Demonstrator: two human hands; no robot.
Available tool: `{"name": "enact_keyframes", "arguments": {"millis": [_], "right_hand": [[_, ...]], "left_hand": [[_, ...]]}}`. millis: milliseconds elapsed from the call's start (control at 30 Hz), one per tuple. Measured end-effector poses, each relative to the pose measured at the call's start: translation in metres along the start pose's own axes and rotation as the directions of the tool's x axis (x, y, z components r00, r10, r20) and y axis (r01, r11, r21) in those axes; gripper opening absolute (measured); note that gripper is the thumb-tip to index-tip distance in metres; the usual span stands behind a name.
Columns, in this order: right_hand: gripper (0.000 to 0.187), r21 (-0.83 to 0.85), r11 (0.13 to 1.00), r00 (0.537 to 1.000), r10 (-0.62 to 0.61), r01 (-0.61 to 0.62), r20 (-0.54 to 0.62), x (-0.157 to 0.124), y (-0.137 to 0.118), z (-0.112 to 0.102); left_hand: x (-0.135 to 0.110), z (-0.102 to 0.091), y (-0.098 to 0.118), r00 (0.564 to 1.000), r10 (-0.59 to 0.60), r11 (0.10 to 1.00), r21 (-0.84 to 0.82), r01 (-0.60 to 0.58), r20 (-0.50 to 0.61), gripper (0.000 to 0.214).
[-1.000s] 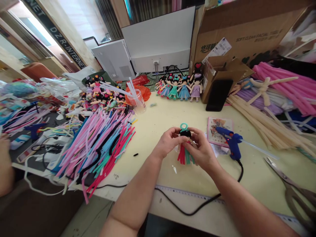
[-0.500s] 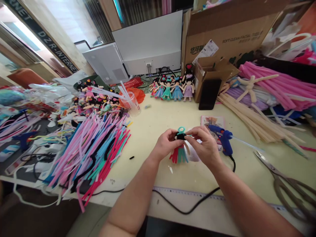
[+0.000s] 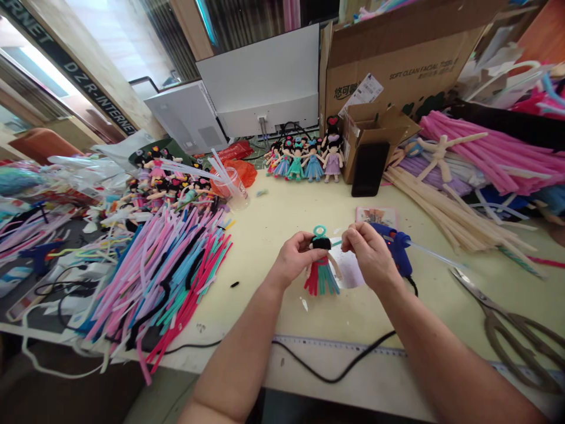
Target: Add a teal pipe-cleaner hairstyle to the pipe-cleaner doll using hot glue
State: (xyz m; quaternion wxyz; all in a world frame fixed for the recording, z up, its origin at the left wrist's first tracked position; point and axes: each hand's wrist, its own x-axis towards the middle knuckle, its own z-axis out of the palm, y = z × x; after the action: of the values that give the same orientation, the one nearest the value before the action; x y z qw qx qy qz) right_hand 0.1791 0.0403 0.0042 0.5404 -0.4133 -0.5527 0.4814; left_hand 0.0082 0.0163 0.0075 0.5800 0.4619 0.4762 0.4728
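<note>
My left hand [image 3: 295, 257] is closed on the head of a small pipe-cleaner doll [image 3: 321, 268] with black hair, a teal loop on top and a red and teal skirt. It hangs upright just above the pale yellow table [image 3: 282, 218]. My right hand [image 3: 369, 254] is just right of the doll's head, fingers pinched on a thin teal strand that runs to the hair. A blue glue gun [image 3: 397, 250] lies right behind my right hand.
A heap of coloured pipe cleaners [image 3: 172, 271] covers the table's left. Finished dolls [image 3: 306, 162] stand at the back beside a cardboard box [image 3: 375, 138] and a black phone [image 3: 365, 168]. Beige and pink stems [image 3: 463, 194] lie right, scissors [image 3: 503, 321] near right, a black cable [image 3: 335, 368] in front.
My right hand has drawn away to the right of the doll's head, so the doll's body and skirt now show between my hands. The view has shifted slightly.
</note>
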Motion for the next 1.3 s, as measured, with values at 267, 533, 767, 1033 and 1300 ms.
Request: {"name": "enact_keyframes", "arguments": {"millis": [267, 533, 767, 1033, 1300], "right_hand": [[0.022, 0.009, 0.995, 0.995, 0.102, -0.102, -0.008, 0.004, 0.009, -0.001], [0.046, -0.211, 0.975, 0.954, -0.008, 0.074, 0.3, -0.011, 0.004, 0.015], [0.035, -0.209, 0.973, 0.983, -0.059, 0.094, 0.171, -0.019, 0.015, 0.025], [0.03, -0.241, 0.967, 0.977, -0.028, 0.079, 0.211, -0.024, 0.013, 0.03], [0.03, -0.237, 0.97, 0.975, -0.003, 0.057, 0.223, -0.024, 0.011, 0.029]], "left_hand": [[0.002, -0.002, -0.002, 0.997, 0.028, 0.999, -0.022, -0.029, -0.065, 0.038], [0.003, -0.004, -0.002, 0.997, 0.039, 0.997, -0.061, -0.043, -0.063, 0.035], [-0.002, -0.003, 0.001, 1.0, 0.0, 0.999, -0.048, 0.001, 0.004, 0.045], [0.0, -0.014, 0.01, 0.978, 0.093, 0.996, 0.016, -0.092, -0.185, 0.028], [0.0, -0.012, 0.012, 0.964, 0.112, 0.992, -0.024, -0.121, -0.24, 0.021]]}}
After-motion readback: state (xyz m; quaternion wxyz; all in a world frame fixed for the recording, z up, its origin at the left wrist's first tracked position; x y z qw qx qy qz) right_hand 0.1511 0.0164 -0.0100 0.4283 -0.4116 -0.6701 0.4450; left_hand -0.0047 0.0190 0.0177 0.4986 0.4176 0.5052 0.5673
